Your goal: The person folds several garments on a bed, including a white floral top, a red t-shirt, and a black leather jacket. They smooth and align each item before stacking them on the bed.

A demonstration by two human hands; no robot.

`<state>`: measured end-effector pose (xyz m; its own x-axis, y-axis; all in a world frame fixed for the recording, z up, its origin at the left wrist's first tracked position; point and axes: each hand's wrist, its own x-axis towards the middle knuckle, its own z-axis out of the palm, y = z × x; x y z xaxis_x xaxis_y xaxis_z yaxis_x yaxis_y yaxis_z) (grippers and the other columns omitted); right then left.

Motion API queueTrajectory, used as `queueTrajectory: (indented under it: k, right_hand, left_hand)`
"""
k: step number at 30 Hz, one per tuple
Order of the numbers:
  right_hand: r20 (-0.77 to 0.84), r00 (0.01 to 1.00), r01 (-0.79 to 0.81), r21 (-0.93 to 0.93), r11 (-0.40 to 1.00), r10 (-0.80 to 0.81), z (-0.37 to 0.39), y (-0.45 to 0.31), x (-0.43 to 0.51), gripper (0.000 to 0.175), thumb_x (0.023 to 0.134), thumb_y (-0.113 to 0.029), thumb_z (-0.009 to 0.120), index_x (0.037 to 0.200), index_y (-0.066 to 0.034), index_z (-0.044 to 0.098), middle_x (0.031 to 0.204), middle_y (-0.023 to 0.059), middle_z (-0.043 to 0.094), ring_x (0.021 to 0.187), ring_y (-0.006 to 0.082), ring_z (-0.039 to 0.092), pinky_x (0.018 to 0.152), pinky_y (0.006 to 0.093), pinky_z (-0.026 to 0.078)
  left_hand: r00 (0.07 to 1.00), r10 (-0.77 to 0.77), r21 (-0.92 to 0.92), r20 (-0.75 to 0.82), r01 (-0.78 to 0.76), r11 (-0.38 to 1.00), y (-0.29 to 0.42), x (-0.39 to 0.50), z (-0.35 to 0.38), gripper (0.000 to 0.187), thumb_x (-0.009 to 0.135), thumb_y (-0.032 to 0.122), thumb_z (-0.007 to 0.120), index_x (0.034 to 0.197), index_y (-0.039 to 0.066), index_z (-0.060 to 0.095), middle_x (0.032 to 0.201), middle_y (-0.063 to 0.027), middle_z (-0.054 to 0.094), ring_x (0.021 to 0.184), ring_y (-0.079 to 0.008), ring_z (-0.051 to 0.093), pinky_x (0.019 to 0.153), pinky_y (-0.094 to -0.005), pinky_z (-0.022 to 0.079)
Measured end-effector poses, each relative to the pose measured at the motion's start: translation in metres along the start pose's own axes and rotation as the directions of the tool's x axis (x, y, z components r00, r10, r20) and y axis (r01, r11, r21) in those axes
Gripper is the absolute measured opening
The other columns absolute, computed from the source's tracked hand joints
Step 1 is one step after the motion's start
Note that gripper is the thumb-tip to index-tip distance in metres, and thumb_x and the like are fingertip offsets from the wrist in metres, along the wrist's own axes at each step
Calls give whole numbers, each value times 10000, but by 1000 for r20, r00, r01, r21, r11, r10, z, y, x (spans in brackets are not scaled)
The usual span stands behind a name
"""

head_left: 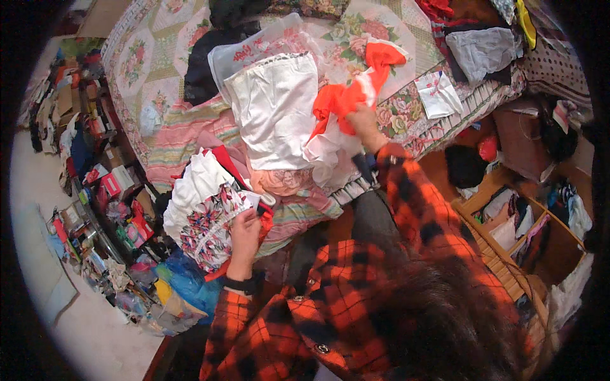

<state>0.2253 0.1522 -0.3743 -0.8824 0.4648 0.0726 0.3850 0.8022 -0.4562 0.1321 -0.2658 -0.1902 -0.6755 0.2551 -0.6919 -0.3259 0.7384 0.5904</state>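
My right hand (pixel 366 123) grips a bunched orange-red and white cloth (pixel 339 97), whose upper end fans out over the bedspread. Sheer white fabric (pixel 329 152) hangs just below that hand. On the left, my left hand (pixel 245 231) pinches the edge of a floral-print cloth (pixel 202 228) in a heap of clothes. White gathered fabric (pixel 188 183) and red fabric (pixel 224 159) belong to the same heap. Between my hands lies a flat white cloth (pixel 274 109), partly over a translucent plastic bag (pixel 257 50) with red print. Peach lace fabric (pixel 281 181) shows at its lower edge.
The bed has a floral quilted cover (pixel 136 62) and a striped cloth (pixel 295 216). A small white packet (pixel 438 94) and a folded grey garment (pixel 481 52) lie at right. A divided wooden drawer (pixel 512 243) of clothes is open below. Boxes (pixel 114 183) crowd the left.
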Motion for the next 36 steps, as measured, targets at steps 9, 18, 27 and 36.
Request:
queueTrajectory:
  k: [9,18,27,36]
  right_hand:
    - [260,547,378,771,512,-795,-196,-233,-70,159,743,-123,675,866,-46,608,836,146,593,817,379,623,680,475,507]
    - [312,849,-21,827,562,-427,-272,-226,-8,364,795,-12,625,1157,-52,612,1102,83,605,875,171,620,764,330,514]
    - [396,755,-400,910,112,-522,-324,-319,15,633,823,-149,652,1407,-7,455,1323,94,561,1153,171,569,963,319,457]
    - [399,801,-461,887,-33,-446,-328,-308,37,190,784,34,608,959,3,675,846,20,650,713,97,601,630,214,474]
  left_hand:
    - [945,182,-708,271,67,703,158,-62,28,580,1023,446,489,1439,49,414,1350,-108,552,1172,-235,585,961,-400,490]
    - [894,444,-625,-61,-381,682,231,-147,-42,518,1038,375,483,1421,28,442,1345,-83,564,1186,-207,574,988,-361,480]
    - [783,566,-572,-256,-595,565,232,-196,-78,423,1060,292,455,1347,-11,524,1274,-74,617,1147,-170,588,1000,-326,466]
    - [787,348,-617,-509,-616,490,231,-239,-119,487,1041,410,467,1187,-32,608,1126,-114,680,990,-214,681,868,-338,555]
